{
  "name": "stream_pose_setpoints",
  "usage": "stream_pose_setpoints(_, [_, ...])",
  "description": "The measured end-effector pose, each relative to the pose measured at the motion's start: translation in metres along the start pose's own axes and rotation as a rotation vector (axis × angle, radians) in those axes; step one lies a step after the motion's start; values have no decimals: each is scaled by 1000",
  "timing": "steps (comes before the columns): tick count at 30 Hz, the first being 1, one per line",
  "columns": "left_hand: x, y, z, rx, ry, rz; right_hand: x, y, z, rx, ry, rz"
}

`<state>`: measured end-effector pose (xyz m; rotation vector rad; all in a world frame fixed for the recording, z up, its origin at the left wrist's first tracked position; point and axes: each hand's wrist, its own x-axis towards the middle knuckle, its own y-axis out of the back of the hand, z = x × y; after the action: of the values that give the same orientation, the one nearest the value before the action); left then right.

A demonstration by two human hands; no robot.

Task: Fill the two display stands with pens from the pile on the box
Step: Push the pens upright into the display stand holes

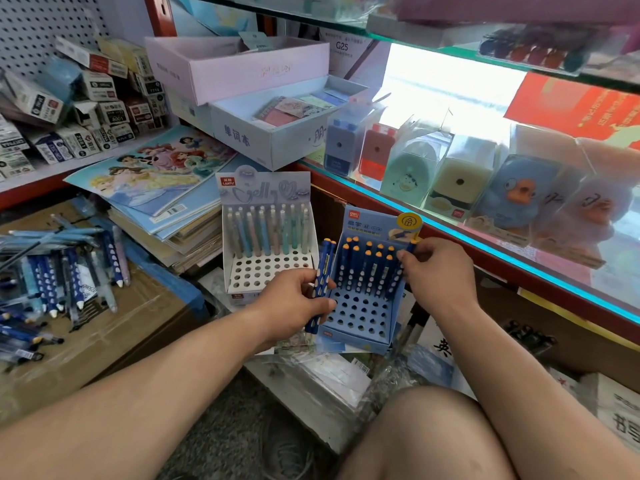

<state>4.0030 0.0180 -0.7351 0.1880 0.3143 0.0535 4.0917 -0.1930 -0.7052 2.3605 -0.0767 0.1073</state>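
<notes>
Two display stands stand side by side in front of me. The white stand (268, 271) on the left holds pastel pens in its back rows. The blue stand (360, 317) on the right holds dark blue pens with orange caps in its back rows. My left hand (294, 299) grips a few dark blue pens (323, 268) just left of the blue stand. My right hand (436, 271) pinches one dark blue pen (408, 251) at the stand's right back corner. The pile of pens (59, 271) lies on a cardboard box (138, 327) at the left.
A stack of picture notebooks (156, 181) lies behind the white stand. A glass shelf (519, 258) with boxed sharpeners runs along the right. Small cartons fill the shelf at the back left. Plastic wrapping and paper packs lie under the stands. My knee is at the bottom.
</notes>
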Motion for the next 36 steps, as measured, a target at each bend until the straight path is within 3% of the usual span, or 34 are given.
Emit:
stream_pose_setpoints(8, [-3, 2, 1, 8, 3, -5, 0, -3, 0, -12, -10, -21])
stream_pose_setpoints(20, [-4, 1, 1, 4, 6, -12, 4, -6, 5, -282, 11, -162])
stream_pose_setpoints(28, [-5, 0, 1, 13, 1, -23, -14, 2, -19, -171, 61, -23])
stream_pose_setpoints(36, [-8, -4, 4, -10, -22, -180, -29, -21, -37, 319, 124, -473])
